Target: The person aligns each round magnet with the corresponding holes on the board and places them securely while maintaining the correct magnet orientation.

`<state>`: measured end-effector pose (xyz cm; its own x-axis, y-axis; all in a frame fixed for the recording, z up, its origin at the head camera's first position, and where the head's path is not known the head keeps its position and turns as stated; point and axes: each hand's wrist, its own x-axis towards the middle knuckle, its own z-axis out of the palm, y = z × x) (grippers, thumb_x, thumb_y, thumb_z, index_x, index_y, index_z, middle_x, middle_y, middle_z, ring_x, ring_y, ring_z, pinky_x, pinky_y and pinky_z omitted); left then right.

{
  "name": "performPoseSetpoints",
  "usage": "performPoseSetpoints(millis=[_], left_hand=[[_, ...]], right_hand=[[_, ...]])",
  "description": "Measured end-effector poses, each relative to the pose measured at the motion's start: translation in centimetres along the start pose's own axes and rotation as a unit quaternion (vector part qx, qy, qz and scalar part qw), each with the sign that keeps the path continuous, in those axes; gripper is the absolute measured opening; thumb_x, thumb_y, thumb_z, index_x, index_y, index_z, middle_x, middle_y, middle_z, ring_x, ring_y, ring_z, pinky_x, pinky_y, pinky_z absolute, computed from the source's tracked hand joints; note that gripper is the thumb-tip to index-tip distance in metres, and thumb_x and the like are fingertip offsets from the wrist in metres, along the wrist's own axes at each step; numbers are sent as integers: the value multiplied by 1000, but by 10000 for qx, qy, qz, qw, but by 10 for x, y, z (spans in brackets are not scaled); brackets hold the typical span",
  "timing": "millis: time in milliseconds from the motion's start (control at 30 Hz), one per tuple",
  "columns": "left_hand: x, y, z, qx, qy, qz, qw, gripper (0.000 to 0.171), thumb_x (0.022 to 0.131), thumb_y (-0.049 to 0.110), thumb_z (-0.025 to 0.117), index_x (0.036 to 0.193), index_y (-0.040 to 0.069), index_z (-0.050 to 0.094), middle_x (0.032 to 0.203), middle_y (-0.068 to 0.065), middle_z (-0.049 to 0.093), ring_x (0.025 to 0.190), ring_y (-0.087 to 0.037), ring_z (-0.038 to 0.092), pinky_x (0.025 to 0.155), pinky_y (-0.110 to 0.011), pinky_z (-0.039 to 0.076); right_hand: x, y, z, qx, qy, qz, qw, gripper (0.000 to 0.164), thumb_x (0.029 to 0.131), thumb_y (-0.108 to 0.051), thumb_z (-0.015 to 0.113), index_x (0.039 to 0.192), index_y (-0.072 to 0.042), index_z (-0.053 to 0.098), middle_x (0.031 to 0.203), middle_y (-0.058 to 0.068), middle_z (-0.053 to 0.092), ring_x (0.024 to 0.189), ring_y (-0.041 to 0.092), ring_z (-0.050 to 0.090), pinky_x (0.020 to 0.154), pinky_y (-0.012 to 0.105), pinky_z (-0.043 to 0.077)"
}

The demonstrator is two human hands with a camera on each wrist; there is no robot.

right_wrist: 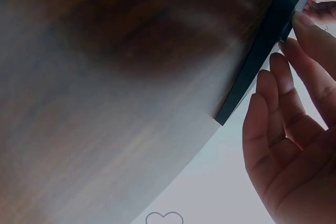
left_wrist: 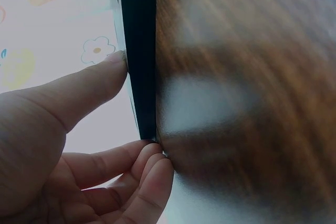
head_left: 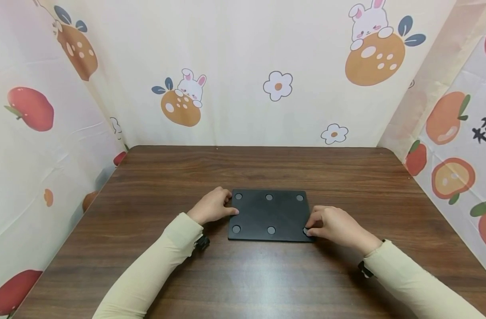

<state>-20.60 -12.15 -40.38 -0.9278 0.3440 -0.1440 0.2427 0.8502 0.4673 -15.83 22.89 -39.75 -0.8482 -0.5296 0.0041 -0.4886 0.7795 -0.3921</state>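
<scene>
A flat black rectangular board [head_left: 268, 215] lies on the table, with several round grey discs [head_left: 271, 230] set in two rows on its top. At its left edge my left hand [head_left: 212, 206] grips the board, thumb on the top face and fingertips against the side; the left wrist view shows this hand [left_wrist: 100, 145] from close by. Over the front right corner, my right hand [head_left: 336, 225] pinches a small round disc [head_left: 305, 231] between thumb and index finger. In the right wrist view that disc is mostly hidden behind the fingertips [right_wrist: 302, 22].
The brown wood-grain table [head_left: 266, 283] stretches out around the board. Printed curtains [head_left: 235, 53] with rabbits, fruit and flowers close off the back and both sides.
</scene>
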Motion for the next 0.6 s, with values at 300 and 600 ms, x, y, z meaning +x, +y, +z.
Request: performPoseSetpoints(millis=[300, 600], left_hand=[[0, 0, 0, 4, -14, -36, 10000, 56, 86, 35, 76, 128, 1, 60, 117, -13, 59, 104, -24, 60, 91, -40, 52], [-1, 1, 0, 5, 15, -49, 10000, 56, 86, 35, 76, 128, 1, 61, 117, -12, 59, 102, -23, 59, 90, -40, 52]], right_hand=[[1, 0, 0, 2, -38, 49, 10000, 9, 79, -23, 82, 85, -26, 75, 83, -16, 59, 71, -3, 55, 61, 21, 46], [1, 0, 0, -48, -60, 93, 9999, 10, 79, -23, 82, 85, -27, 75, 83, -16, 59, 71, -3, 55, 63, 22, 47]])
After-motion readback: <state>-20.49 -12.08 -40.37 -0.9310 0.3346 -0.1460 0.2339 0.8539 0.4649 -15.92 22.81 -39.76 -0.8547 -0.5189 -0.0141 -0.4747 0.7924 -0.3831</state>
